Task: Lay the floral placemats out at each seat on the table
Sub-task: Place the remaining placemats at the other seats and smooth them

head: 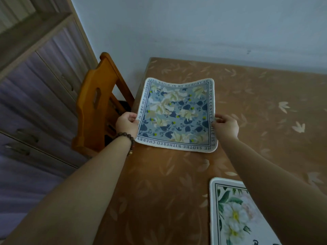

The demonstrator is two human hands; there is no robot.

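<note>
A blue floral placemat [177, 114] with a white rim and lettered border is held over the far left part of the table [256, 106], beside the wooden chair. My left hand [126, 123] pinches its left edge and my right hand [226, 125] pinches its right edge. The mat sags slightly and its far edge curls up. A second placemat [233, 214], white with green leaves and pale flowers, lies flat near the table's front edge, partly hidden by my right forearm.
The table wears a brown leaf-patterned cloth and stands against a pale wall [194, 29]. A wooden chair [96, 103] is pushed in at the table's left side. Grey-purple drawers [35, 96] fill the left of the view.
</note>
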